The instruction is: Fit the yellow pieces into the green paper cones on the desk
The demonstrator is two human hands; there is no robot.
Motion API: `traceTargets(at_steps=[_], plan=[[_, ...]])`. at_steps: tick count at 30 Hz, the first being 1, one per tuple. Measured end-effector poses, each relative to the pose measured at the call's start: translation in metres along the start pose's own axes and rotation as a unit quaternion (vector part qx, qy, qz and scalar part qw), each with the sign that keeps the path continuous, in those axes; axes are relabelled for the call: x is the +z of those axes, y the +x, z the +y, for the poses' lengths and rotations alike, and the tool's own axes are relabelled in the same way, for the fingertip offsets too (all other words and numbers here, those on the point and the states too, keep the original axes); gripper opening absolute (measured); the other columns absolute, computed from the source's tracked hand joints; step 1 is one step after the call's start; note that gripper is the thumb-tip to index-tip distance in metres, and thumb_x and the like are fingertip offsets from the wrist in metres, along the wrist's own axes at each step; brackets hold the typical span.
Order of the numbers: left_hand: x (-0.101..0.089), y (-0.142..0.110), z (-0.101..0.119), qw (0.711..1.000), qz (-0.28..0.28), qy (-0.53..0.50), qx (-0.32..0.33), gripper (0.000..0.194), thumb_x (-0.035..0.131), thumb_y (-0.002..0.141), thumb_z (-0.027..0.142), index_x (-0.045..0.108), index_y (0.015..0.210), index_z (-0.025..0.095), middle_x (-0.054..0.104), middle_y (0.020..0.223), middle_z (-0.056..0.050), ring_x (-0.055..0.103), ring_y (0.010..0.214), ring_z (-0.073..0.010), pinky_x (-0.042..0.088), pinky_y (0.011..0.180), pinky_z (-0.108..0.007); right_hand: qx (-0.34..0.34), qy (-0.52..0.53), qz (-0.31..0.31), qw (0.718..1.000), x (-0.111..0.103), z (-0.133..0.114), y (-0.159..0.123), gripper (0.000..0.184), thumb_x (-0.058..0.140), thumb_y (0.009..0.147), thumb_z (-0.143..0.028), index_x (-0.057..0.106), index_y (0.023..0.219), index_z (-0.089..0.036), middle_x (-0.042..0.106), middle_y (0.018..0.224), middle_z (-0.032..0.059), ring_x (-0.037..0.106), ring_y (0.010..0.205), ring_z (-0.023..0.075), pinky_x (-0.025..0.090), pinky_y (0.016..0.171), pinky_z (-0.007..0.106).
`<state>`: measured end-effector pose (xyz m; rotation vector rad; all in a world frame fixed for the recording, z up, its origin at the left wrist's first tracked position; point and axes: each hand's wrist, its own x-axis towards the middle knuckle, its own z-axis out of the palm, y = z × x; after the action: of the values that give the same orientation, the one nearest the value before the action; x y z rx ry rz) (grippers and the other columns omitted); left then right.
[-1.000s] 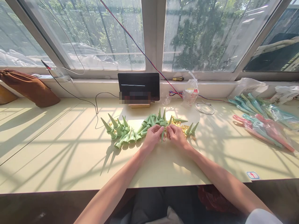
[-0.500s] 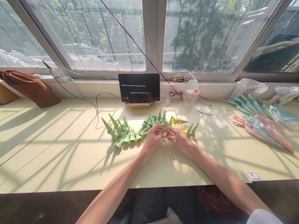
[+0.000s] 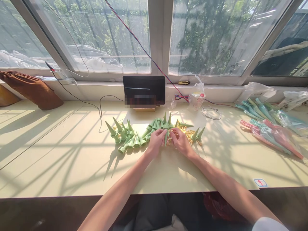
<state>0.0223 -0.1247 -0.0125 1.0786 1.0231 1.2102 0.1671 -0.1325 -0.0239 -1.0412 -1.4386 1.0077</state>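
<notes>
My left hand is closed on a green plastic spike, whose pointed end hangs down toward the table. My right hand comes in from the other side, thumb and fingertips pinched close to the spike's upper end; what they hold is too small to make out. Behind and right of the hands lies a pile of small yellow pieces, partly hidden by my fingers. More green spikes lie or stand to the left. Two upright green spikes stand just right of my right hand.
A dark screen stands at the back, with a blurred patch before it. Bagged pink and teal tools lie at the right. A coiled cable, a plastic-wrapped cup and a brown pouch line the table's back.
The green spike in my left hand tipped its wide end up, then swung back to point downward. My right hand drew slightly away, then returned to the spike's upper end.
</notes>
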Motion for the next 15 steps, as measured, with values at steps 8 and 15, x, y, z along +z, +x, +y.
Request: traceTargets(at_steps=[8,15], plan=[[0.0004,0.0004,-0.0004,1.0,-0.011,0.003,0.002,0.032,0.072,0.078,0.045,0.061,0.07,0.016,0.049,0.049,0.005,0.042,0.04,-0.0067,0.041,0.05,-0.025,-0.077,-0.119,0.009,0.99,-0.0049,0.0043,0.0041,0.032,0.054,0.094,-0.04,0.057,0.069,-0.021,0.046,0.058,-0.0027,0.038,0.056,0.0132,0.03,0.056,0.026],[0.0002,-0.0002,-0.001,1.0,-0.027,0.008,0.008,0.034,0.072,0.077,0.048,0.062,0.074,0.015,0.058,0.062,0.001,0.046,0.043,-0.0064,0.037,0.045,-0.023,-0.058,-0.092,0.009,0.994,-0.0071,0.0049,0.0032,0.039,0.058,0.092,-0.046,0.055,0.062,-0.02,0.041,0.051,-0.003,0.034,0.051,0.0121,0.028,0.051,0.026]])
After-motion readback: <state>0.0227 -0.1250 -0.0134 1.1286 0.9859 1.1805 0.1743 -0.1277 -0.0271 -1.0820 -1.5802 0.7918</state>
